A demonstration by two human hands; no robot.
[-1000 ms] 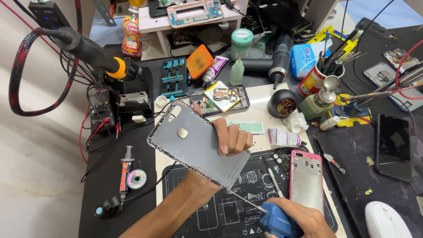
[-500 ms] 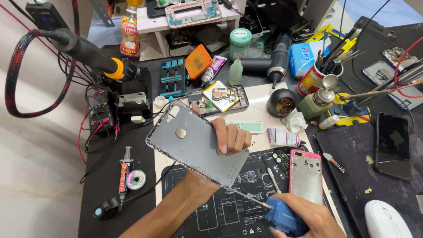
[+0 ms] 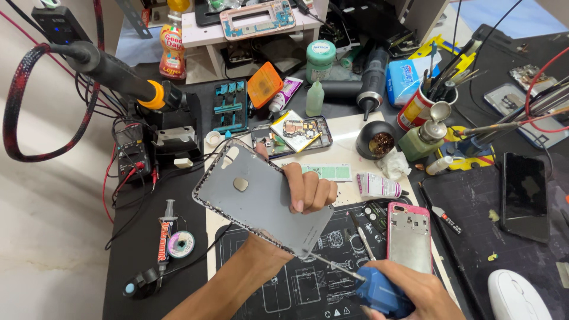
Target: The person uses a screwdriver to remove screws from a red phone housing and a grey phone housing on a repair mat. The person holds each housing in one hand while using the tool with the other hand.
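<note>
Now, step: left hand [image 3: 308, 189] fingers grip grey back cover [image 3: 261, 198]; right hand [image 3: 409, 290] fingers hold blue-handled screwdriver [image 3: 379, 291].
Next: steady tip pressure at cover's lower edge.

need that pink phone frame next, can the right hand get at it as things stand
Probably not straight away. The pink phone frame lies flat on the mat just above the right hand with nothing between them, but that hand is gripping a blue-handled screwdriver whose tip meets the grey phone back cover.

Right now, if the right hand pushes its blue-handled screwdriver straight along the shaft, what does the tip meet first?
The right hand points the screwdriver up-left at the grey phone back cover; its lower edge comes first, and the tip seems already there, though depth is unclear.
</note>
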